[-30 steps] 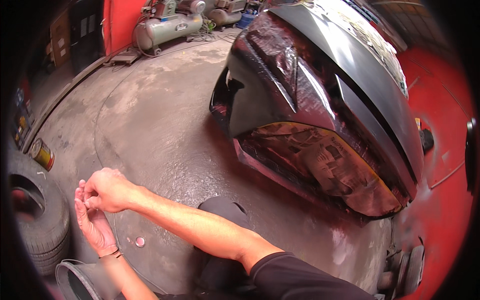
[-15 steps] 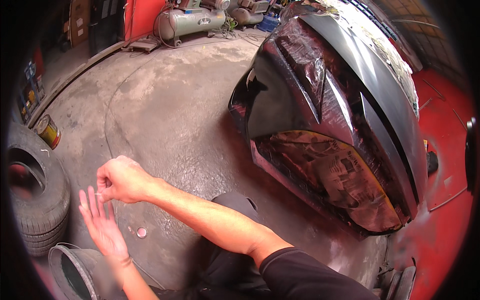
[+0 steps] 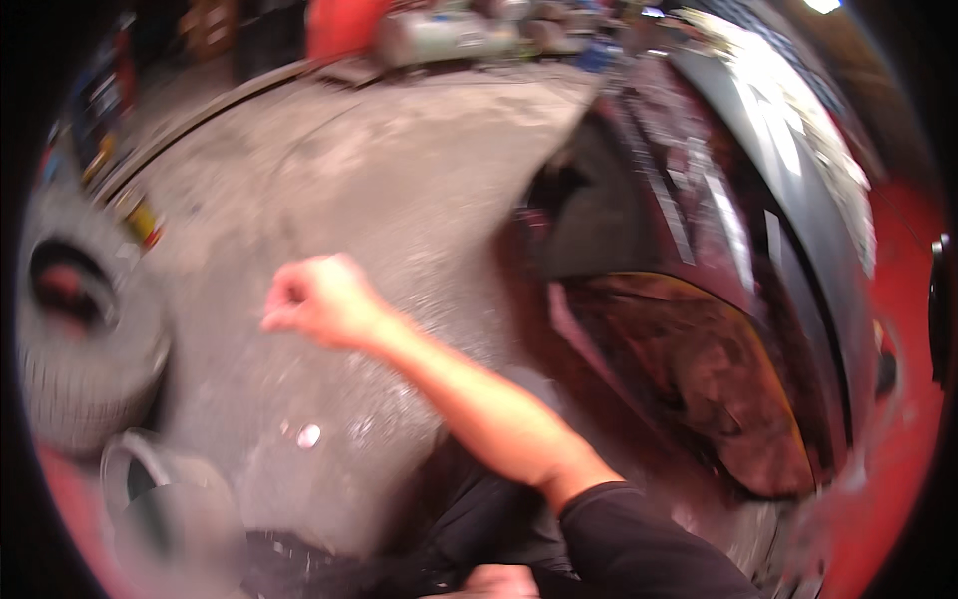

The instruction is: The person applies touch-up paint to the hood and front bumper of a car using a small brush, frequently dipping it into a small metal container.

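Note:
My right hand (image 3: 324,299) is held out over the floor at the left, blurred by motion. Its fingers are curled in with thumb and fingertips together, and anything between them is too small or smeared to make out. Part of my left hand (image 3: 499,581) shows at the lower edge, close to my body, its fingers mostly cut off. To the right stands a dark car bumper (image 3: 679,210), glossy black and maroon. Brownish masking paper (image 3: 699,369) with a yellow edge covers its lower opening. No hand touches the bumper.
At the left lie stacked tyres (image 3: 95,369), with a bucket (image 3: 225,499) in front and a yellow-red can (image 3: 140,220) behind. A small round pinkish lid (image 3: 308,436) lies on the concrete floor (image 3: 399,170). An air compressor (image 3: 439,40) stands at the back.
My left hand has left its open pose beside the right and drawn back to the lower edge. My right hand stays curled. The whole view has shifted and blurred.

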A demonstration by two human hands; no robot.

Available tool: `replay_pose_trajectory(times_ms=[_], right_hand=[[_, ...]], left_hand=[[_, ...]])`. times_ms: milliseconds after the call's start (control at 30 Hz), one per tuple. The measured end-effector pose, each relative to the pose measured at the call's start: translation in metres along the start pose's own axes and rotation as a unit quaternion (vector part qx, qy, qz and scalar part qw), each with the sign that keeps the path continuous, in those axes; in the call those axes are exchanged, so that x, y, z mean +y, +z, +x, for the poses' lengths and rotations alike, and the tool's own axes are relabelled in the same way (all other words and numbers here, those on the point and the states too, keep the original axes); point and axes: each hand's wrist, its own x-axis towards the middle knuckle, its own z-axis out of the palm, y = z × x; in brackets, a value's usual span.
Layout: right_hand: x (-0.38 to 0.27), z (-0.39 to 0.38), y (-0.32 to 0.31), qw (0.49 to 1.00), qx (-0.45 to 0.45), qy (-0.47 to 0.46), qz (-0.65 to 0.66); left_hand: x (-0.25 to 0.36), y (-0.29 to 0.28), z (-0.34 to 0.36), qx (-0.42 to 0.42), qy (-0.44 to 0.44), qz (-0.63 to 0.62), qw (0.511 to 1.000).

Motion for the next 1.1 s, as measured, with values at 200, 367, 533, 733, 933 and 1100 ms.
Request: replay_pose_trajectory(times_ms=[200, 367, 533, 733, 933, 1100], right_hand=[[0.02, -0.019, -0.066, 0.999, 0.009, 0.051, -0.009], [0.042, -0.019, -0.044, 0.994, -0.063, 0.074, 0.045], [0.094, -0.025, -0.018, 0.979, -0.147, 0.137, 0.042], [0.059, -0.067, 0.001, 0.964, -0.232, 0.107, -0.068], [0.03, -0.109, -0.034, 0.962, -0.127, 0.236, -0.057], [0.053, -0.119, -0.021, 0.951, -0.119, 0.282, 0.044]], left_hand=[[-0.01, 0.008, 0.017, -0.047, 0.066, 0.115, 0.99], [-0.053, -0.088, -0.05, -0.114, -0.059, 0.122, 0.984], [-0.177, -0.263, -0.142, 0.428, -0.254, 0.442, 0.746], [-0.215, -0.38, -0.21, 0.35, -0.365, 0.717, 0.48], [-0.262, -0.419, -0.19, 0.364, -0.408, 0.707, 0.449], [-0.273, -0.425, -0.208, 0.375, -0.351, 0.721, 0.464]])
